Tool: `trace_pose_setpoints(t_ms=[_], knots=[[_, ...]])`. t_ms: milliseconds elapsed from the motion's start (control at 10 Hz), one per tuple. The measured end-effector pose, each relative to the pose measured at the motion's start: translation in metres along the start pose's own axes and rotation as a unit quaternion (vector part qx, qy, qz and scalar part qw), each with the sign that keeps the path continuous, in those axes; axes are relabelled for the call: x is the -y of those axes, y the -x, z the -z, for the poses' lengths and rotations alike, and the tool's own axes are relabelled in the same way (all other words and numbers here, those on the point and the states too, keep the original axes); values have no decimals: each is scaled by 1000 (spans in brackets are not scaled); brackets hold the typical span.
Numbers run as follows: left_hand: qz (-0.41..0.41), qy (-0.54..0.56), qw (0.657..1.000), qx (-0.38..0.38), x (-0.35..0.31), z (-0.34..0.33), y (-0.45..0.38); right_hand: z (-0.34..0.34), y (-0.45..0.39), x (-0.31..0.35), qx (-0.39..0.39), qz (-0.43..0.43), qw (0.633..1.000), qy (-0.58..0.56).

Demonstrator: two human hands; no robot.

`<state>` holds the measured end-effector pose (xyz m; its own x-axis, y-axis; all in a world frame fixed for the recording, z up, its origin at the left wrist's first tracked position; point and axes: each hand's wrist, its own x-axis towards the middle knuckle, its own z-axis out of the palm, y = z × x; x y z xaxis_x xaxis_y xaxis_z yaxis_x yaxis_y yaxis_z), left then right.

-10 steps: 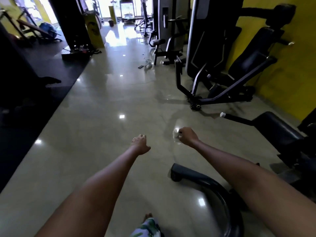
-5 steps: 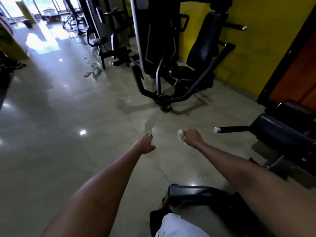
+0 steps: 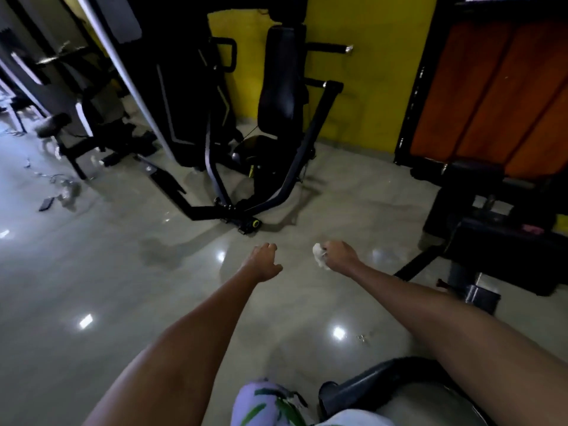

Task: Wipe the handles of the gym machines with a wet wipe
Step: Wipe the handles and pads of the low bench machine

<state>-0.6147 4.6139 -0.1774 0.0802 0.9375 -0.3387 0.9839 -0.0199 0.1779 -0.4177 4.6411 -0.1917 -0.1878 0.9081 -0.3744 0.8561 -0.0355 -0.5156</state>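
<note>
- Nearest the camera: a white garment with green leaf print (image 3: 267,404) at the bottom edge, and beside it, to the right, a curved black padded bar (image 3: 368,379) lying low over the floor.
- Glossy grey-beige tiled floor (image 3: 123,302): it carries bright spots of reflected light.
- Both bare forearms reach forward over the floor, the hands level with each other and a little apart.
- Left hand (image 3: 261,262): fingers loosely curled with the thumb out to the side; it holds nothing.
- Right hand (image 3: 339,255): fingers curled into a fist round a crumpled white wet wipe (image 3: 319,255), which protrudes from the fist on the side facing the left hand.
- To the right of the right hand: a black padded bench unit (image 3: 491,241) with a thin black bar (image 3: 413,267) slanting down from it towards the floor.
- Beyond the hands: a black seated gym machine with an upright padded backrest (image 3: 282,87); its black frame arms meet at a floor pivot with a yellow-green ring (image 3: 255,223). Two black horizontal handles with metal end caps (image 3: 332,48) project from behind the backrest.
- Left background: further dark machines (image 3: 92,130) and small scattered items on the floor (image 3: 58,192), too blurred to identify.
- Farthest: a yellow wall (image 3: 368,87) and, on the right, orange-brown panels in a black frame (image 3: 491,87).
</note>
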Motion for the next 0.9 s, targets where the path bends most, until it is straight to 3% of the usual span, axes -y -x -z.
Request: trace_pose_setpoints(t_ms=[200, 400, 500, 700, 800, 900], knots=[[-117, -50, 991, 43, 5, 23, -122, 26, -72, -15, -56, -103, 993, -21], [-240, -115, 961, 79, -12, 59, -206, 58, -98, -24, -147, -236, 958, -70], [-303, -124, 942, 78, -45, 71, -269, 71, -100, -36, -199, -287, 928, -127], [-403, -144, 897, 109, -98, 70, -294, 88, -83, -62, -294, -343, 870, -198], [-474, -165, 857, 117, -159, 68, -320, 109, -75, -96, -388, -401, 807, -195], [-531, -182, 821, 105, -197, 67, -329, 116, -72, -116, -420, -421, 783, -184]])
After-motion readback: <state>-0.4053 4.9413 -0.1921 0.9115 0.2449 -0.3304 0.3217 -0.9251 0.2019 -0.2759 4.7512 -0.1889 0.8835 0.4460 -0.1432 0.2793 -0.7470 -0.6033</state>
